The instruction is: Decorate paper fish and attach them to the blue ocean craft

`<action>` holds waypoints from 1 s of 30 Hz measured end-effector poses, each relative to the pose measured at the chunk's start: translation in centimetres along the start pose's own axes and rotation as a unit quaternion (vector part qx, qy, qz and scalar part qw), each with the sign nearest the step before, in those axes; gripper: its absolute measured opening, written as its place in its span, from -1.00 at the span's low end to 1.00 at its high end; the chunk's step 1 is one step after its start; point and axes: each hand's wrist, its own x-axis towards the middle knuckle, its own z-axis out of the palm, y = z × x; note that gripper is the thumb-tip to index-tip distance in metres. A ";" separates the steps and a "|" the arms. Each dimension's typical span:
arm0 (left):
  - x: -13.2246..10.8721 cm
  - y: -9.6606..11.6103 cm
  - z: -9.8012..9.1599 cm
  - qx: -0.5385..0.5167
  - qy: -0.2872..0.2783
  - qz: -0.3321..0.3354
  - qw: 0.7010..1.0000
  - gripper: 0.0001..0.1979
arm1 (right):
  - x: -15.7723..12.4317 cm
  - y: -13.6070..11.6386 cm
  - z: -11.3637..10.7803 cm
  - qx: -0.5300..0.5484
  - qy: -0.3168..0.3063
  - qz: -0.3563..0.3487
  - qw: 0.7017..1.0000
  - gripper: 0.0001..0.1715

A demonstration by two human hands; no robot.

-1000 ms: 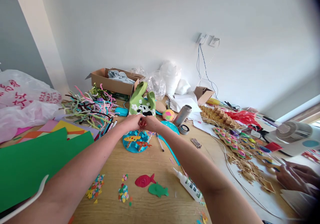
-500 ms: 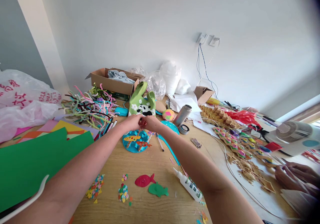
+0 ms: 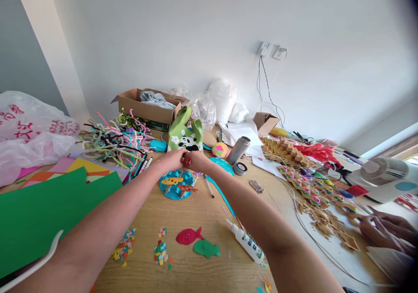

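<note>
Both my arms reach far forward over the wooden table. My left hand (image 3: pixel 172 159) and my right hand (image 3: pixel 196 160) meet fingertip to fingertip, pinched together on a small red piece (image 3: pixel 186 160) between them. They hover just above a blue foam piece (image 3: pixel 176 185) carrying a yellow fish and an orange fish. A green panda bag (image 3: pixel 186 137) stands right behind the hands.
A red foam fish (image 3: pixel 188 236), a green foam fish (image 3: pixel 205 248), a glue bottle (image 3: pixel 246 242) and heaps of small coloured bits (image 3: pixel 160 253) lie near me. Green foam sheets (image 3: pixel 39 214) lie left, pipe cleaners (image 3: pixel 114 140) behind them. Another person's hands (image 3: pixel 383 232) work at the right beside a white fan (image 3: pixel 385 180).
</note>
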 end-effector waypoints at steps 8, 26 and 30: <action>-0.2 0.0 0.0 -0.003 0.004 -0.002 1.000 -0.40 | 0.1 0.0 0.1 -0.001 -0.007 -0.003 1.000 -0.72; -0.8 -0.3 -2.0 -0.035 0.020 -0.009 0.999 -0.40 | 0.3 -0.1 0.0 -0.005 -0.015 -0.003 1.000 -0.79; -1.5 0.1 -3.6 -0.018 0.084 -0.022 0.996 -0.45 | 0.4 -0.2 0.0 -0.002 -0.014 -0.005 1.000 -0.79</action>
